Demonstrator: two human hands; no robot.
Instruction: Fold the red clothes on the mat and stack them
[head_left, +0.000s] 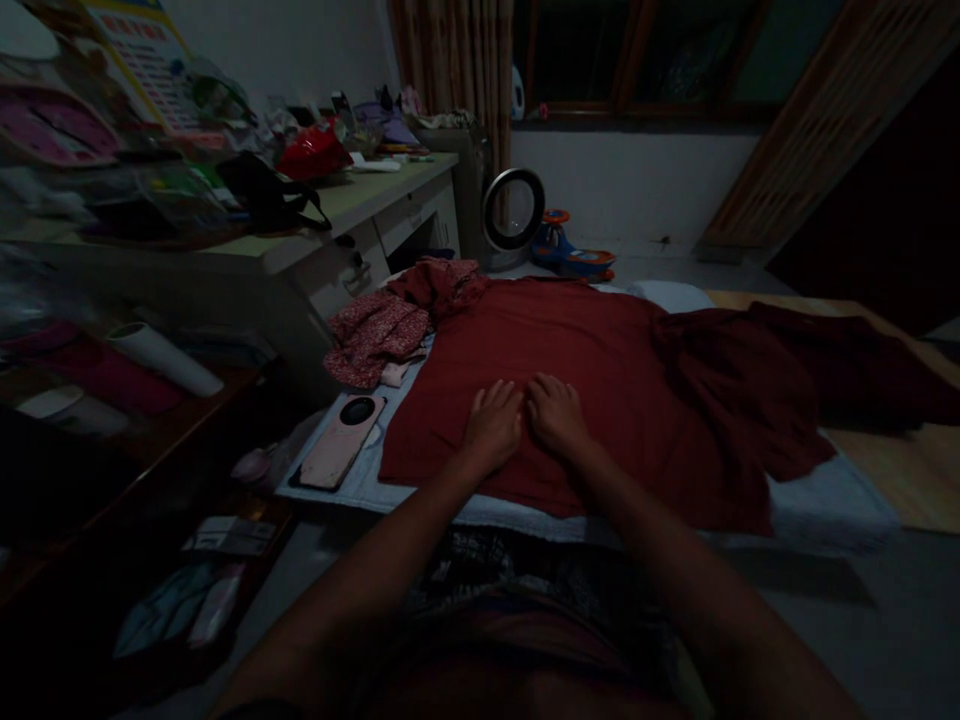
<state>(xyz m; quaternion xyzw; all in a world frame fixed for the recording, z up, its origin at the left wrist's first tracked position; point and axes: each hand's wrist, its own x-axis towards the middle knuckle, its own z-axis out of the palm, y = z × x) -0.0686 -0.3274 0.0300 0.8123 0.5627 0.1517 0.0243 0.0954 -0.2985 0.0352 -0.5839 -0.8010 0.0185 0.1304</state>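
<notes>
A dark red garment (570, 330) lies spread out on a light blue towel (832, 500) over a low surface. My left hand (493, 428) rests on the middle of the cloth with its fingers stretched forward. Close beside it, my right hand (556, 410) lies on the same cloth, fingers extended and slightly bent. Neither hand appears to hold anything. The garment's right part is bunched in loose folds. A pink phone (337, 445) lies face down on the towel to the left. Past it sits a crumpled red patterned cloth (382, 335).
A folded dark maroon garment (855, 360) lies at the right on a wooden board (885, 460). Left stands a cluttered desk (300, 240) with a black bag (266, 190). Beyond are a round bladeless fan (538, 210) and a blue ride-on toy (574, 258). A low shelf (172, 430) stands near left.
</notes>
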